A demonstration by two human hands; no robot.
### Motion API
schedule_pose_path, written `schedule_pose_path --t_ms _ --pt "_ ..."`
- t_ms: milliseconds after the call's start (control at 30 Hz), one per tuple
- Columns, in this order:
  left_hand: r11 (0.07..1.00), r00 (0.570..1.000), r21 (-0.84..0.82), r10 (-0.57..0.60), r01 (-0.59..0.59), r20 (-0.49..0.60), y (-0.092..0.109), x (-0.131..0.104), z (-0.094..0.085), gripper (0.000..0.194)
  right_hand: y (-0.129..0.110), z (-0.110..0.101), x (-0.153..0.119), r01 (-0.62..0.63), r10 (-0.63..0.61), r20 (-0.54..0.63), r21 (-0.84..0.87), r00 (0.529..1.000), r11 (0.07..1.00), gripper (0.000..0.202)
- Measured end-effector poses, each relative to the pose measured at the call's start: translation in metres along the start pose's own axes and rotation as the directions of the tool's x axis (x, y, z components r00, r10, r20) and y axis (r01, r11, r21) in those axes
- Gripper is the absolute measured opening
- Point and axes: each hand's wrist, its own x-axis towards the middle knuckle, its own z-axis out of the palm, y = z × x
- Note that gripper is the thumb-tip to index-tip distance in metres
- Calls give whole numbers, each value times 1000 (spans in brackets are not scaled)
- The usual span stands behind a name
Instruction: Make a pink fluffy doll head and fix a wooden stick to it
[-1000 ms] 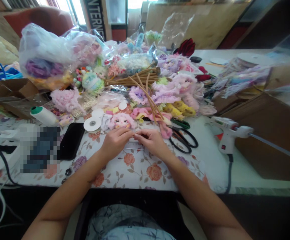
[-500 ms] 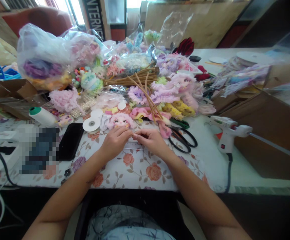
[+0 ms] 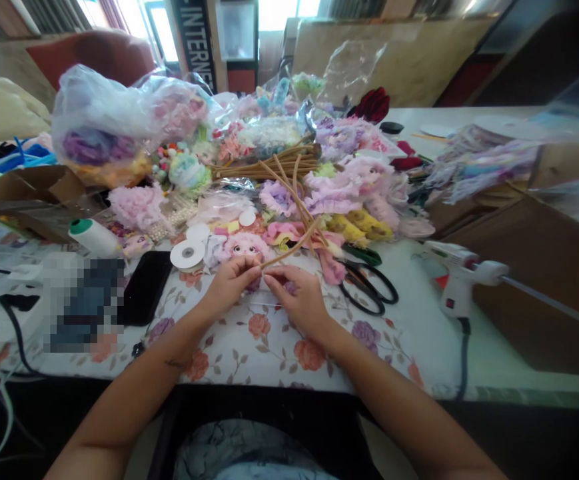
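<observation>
A thin tan stem [image 3: 294,248] slants down from the pile to my fingertips, its near end pinched by my left hand [image 3: 233,283]. Close beside that end is my right hand [image 3: 299,297], thumb and forefinger drawn together at the tips; whether anything is between them is too small to make out. Just beyond my hands lies a pink fluffy doll face [image 3: 245,247], its lower part covered by my left hand. Under my hands a clear ruler [image 3: 264,301] lies on the flowered cloth, partly hidden.
Black-handled scissors [image 3: 369,287] lie to the right, and a glue gun [image 3: 462,277] stands beside a cardboard box [image 3: 544,280]. On the left are a black phone [image 3: 144,287], a ribbon spool [image 3: 187,255] and a thread cone [image 3: 92,237]. Plush pieces and a bundle of stems [image 3: 269,165] pile up behind.
A tan stem now reaches from the pile to my left fingertips. My fingertips, close together before, are slightly further apart. The whole view has shifted a little downward and right.
</observation>
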Motion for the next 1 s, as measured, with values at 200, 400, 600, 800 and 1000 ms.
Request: schedule_pose_path --t_ms 200,400,600,800,1000 --pt "995 995 -39 -85 87 44 6 -3 5 27 8 -1 5 -366 368 63 348 928 863 21" --pt "994 993 -26 -100 102 70 10 -4 6 25 8 -1 5 -421 421 82 357 903 834 23" --pt "992 992 -77 -93 100 91 8 -5 4 21 5 -3 6 -477 471 131 442 872 760 23" --pt "940 989 -317 -92 125 119 8 -6 7 21 4 -1 8 -491 516 122 547 848 678 21" --pt "866 989 -477 -142 147 46 8 -5 12 24 8 8 0 -314 330 19 364 944 877 12"
